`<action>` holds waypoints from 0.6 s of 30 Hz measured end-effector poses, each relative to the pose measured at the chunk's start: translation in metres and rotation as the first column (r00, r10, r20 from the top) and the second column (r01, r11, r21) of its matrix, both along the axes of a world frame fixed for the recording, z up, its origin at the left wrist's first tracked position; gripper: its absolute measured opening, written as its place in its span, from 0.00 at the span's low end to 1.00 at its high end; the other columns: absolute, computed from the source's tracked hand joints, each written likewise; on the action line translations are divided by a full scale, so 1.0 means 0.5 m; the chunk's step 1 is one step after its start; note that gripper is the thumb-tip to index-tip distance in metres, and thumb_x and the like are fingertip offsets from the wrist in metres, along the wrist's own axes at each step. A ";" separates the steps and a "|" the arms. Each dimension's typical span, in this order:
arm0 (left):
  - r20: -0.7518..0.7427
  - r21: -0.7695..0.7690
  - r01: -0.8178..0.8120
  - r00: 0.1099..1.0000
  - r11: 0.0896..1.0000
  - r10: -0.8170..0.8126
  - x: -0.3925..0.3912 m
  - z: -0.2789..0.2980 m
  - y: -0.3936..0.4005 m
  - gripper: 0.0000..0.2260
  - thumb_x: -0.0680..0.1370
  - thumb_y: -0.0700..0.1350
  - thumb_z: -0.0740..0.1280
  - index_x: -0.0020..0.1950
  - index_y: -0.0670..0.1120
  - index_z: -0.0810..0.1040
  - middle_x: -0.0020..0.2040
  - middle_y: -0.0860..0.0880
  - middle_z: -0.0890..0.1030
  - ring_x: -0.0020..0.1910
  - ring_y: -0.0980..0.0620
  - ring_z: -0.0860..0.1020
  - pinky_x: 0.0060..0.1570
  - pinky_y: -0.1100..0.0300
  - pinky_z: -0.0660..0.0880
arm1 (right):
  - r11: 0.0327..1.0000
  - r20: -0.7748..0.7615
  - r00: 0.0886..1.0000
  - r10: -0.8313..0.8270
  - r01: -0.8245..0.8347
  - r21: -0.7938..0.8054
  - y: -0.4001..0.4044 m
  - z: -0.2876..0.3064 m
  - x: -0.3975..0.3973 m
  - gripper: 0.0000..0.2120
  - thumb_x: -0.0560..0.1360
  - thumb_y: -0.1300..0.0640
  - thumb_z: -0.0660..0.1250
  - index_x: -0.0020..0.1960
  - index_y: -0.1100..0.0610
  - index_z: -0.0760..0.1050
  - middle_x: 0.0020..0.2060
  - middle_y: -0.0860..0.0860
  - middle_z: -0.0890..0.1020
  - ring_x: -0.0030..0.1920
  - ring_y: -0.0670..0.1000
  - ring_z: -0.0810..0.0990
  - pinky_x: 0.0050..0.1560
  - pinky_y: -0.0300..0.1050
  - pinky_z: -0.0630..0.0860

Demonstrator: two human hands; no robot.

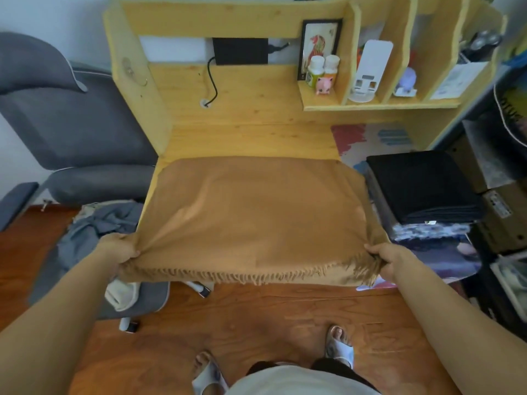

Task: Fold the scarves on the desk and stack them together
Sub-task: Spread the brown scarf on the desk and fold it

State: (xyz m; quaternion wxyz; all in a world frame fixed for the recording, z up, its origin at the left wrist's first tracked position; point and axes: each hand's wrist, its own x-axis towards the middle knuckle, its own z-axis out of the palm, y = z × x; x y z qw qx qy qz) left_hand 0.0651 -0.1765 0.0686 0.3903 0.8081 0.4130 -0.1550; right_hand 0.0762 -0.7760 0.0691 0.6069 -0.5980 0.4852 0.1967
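Across the wooden counter (251,138), one tan scarf (256,212) spread flat, near fringed corners gripped by left hand (118,249) and right hand (385,259), fingertips hidden; one folded black scarf (422,183) alongside, right.

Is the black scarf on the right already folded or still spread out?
Folded: the black scarf lies as a compact rectangle with stacked layer edges showing along its near side.
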 end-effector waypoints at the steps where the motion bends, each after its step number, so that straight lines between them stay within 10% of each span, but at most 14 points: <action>1: -0.017 0.038 -0.004 1.000 0.999 0.004 -0.005 0.009 -0.018 0.16 0.77 0.32 0.70 0.65 0.35 0.77 0.55 0.38 0.81 0.54 0.33 0.79 0.55 0.43 0.78 | 0.999 -0.015 1.000 -0.015 0.014 -0.047 -0.006 -0.015 -0.010 0.05 0.77 0.67 0.70 0.53 0.65 0.77 0.41 0.60 0.84 0.44 0.60 0.82 0.43 0.57 0.83; 8: -0.007 0.155 -0.077 0.997 0.985 0.079 -0.054 -0.050 -0.034 0.21 0.76 0.31 0.66 0.68 0.40 0.75 0.48 0.38 0.78 0.47 0.32 0.79 0.50 0.38 0.81 | 0.928 -0.074 0.981 -0.180 0.145 -0.344 -0.009 -0.069 -0.076 0.14 0.73 0.65 0.75 0.55 0.66 0.75 0.47 0.62 0.81 0.47 0.60 0.82 0.53 0.57 0.81; 12: -0.095 0.253 -0.034 0.994 0.967 0.060 -0.051 -0.051 -0.038 0.16 0.78 0.34 0.64 0.66 0.38 0.75 0.46 0.36 0.78 0.43 0.35 0.77 0.37 0.48 0.74 | 0.873 -0.193 0.981 0.001 -0.095 -0.478 0.002 -0.042 -0.059 0.16 0.75 0.66 0.67 0.61 0.71 0.73 0.42 0.63 0.78 0.44 0.61 0.79 0.48 0.55 0.80; 18: -0.304 0.323 0.096 0.953 0.941 0.007 -0.042 -0.104 0.041 0.14 0.79 0.43 0.65 0.56 0.33 0.78 0.47 0.36 0.78 0.49 0.35 0.77 0.47 0.47 0.75 | 0.411 -0.344 0.800 0.491 -0.561 -0.719 0.039 -0.015 0.029 0.26 0.77 0.58 0.65 0.74 0.60 0.65 0.68 0.63 0.69 0.67 0.67 0.69 0.64 0.57 0.70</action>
